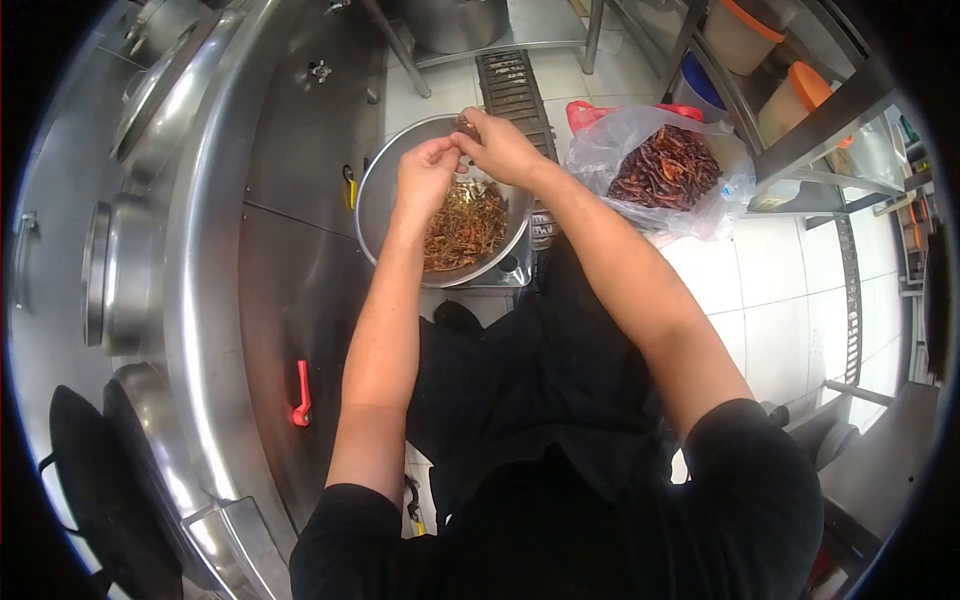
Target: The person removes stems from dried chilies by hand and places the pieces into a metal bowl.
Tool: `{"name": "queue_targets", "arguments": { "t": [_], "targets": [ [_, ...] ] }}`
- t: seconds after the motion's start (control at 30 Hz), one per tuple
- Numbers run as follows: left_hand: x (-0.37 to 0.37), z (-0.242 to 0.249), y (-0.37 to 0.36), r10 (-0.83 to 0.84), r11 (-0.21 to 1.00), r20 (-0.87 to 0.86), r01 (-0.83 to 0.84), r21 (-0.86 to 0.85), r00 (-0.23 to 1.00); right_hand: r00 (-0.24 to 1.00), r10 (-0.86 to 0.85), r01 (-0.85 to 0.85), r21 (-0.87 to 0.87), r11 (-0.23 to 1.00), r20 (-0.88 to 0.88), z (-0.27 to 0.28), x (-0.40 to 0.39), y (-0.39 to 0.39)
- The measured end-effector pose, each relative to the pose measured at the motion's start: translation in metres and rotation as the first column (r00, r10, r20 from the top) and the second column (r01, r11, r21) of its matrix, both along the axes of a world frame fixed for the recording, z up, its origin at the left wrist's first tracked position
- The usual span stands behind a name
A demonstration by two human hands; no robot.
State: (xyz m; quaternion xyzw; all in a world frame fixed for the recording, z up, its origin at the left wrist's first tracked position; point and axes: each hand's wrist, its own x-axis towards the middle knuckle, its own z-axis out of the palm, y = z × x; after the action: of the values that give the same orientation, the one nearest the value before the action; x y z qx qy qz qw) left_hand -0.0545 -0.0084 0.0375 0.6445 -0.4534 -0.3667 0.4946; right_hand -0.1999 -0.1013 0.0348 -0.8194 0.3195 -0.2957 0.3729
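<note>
Above a wide metal bowl [366, 205], my two hands meet with their fingertips together. My right hand [500, 150] is closed around a dark dried chili [466, 127], whose end shows past the fingers. The fingers of my left hand [427, 170] are pinched against the right fingertips; whatever they grip is hidden. Brown-red dried chili pieces and stems [462, 232] lie in the bowl. To the right, an opened clear plastic bag [600, 165] on the floor holds a heap of dark red dried chilies [668, 170].
A steel counter with a red valve handle [302, 395] and a yellow one [349, 187] runs along the left. A drain grate [510, 85] crosses the white tiled floor. Metal shelving with orange-lidded tubs [790, 100] stands at the upper right. A large pot [455, 22] is at the top.
</note>
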Motion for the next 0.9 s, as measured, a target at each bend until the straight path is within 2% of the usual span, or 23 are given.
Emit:
{"name": "queue_targets", "arguments": {
  "t": [0.07,0.13,0.17,0.2,0.23,0.27,0.33,0.37,0.4,0.47,0.5,0.53,0.6,0.7,0.8,0.9],
  "targets": [
    [-0.006,0.012,0.003,-0.046,0.999,-0.045,0.045,-0.007,0.998,0.994,-0.074,0.079,-0.055,0.995,0.084,0.015,-0.025,0.010],
    [0.004,0.004,0.002,-0.041,0.999,0.023,0.040,0.024,0.999,0.961,-0.249,0.255,-0.032,0.967,0.119,0.041,-0.070,0.024],
    [0.013,0.000,0.001,-0.038,0.999,0.082,0.036,0.030,0.996,0.947,-0.316,0.311,0.081,0.947,0.064,0.061,-0.101,0.031],
    [0.023,-0.003,0.002,-0.029,0.999,0.143,0.025,0.035,0.989,0.888,-0.458,0.459,-0.119,0.880,0.039,0.042,-0.135,0.017],
    [0.032,-0.005,0.003,-0.013,0.999,0.196,0.004,0.049,0.981,0.808,-0.576,0.588,-0.258,0.767,0.128,0.029,-0.165,0.006],
    [0.040,-0.004,0.005,-0.002,0.998,0.251,-0.015,0.064,0.968,0.789,-0.612,0.614,-0.105,0.782,0.051,0.024,-0.196,-0.003],
    [0.049,-0.003,0.008,-0.004,0.994,0.361,-0.035,0.102,0.933,0.751,-0.651,0.633,-0.158,0.758,-0.109,-0.001,-0.244,-0.020],
    [0.053,-0.002,0.010,-0.013,0.986,0.386,-0.052,0.157,0.922,0.723,-0.640,0.622,-0.157,0.767,-0.262,-0.020,-0.264,-0.034],
    [0.053,-0.003,0.013,-0.031,0.975,0.489,-0.081,0.206,0.872,0.674,-0.617,0.614,-0.156,0.773,-0.406,-0.039,-0.276,-0.048],
    [0.051,-0.007,0.016,-0.089,0.944,0.671,-0.153,0.293,0.736,0.591,-0.546,0.530,-0.224,0.818,-0.594,-0.068,-0.274,-0.061],
    [0.052,-0.015,0.014,-0.169,0.916,0.672,-0.137,0.378,0.721,0.595,-0.556,0.518,-0.251,0.817,-0.580,-0.069,-0.261,-0.054],
    [0.051,-0.026,0.014,-0.201,0.921,0.665,-0.093,0.379,0.719,0.501,-0.486,0.489,-0.229,0.842,-0.717,-0.061,-0.247,-0.056],
    [0.047,-0.044,0.010,-0.259,0.927,0.655,-0.007,0.375,0.710,0.471,-0.435,0.453,-0.213,0.866,-0.767,-0.061,-0.242,-0.065],
    [0.027,-0.053,0.010,-0.343,0.927,0.658,0.128,0.353,0.671,0.465,-0.361,0.476,-0.116,0.872,-0.808,-0.027,-0.233,-0.059],
    [0.004,-0.048,0.004,-0.407,0.908,0.714,0.167,0.384,0.570,0.481,-0.355,0.341,-0.202,0.918,-0.802,0.019,-0.226,-0.040],
    [0.001,-0.059,-0.005,-0.490,0.863,0.722,0.153,0.482,0.488,0.558,-0.558,0.398,-0.393,0.829,-0.614,0.044,-0.215,-0.026]
  ]
}}
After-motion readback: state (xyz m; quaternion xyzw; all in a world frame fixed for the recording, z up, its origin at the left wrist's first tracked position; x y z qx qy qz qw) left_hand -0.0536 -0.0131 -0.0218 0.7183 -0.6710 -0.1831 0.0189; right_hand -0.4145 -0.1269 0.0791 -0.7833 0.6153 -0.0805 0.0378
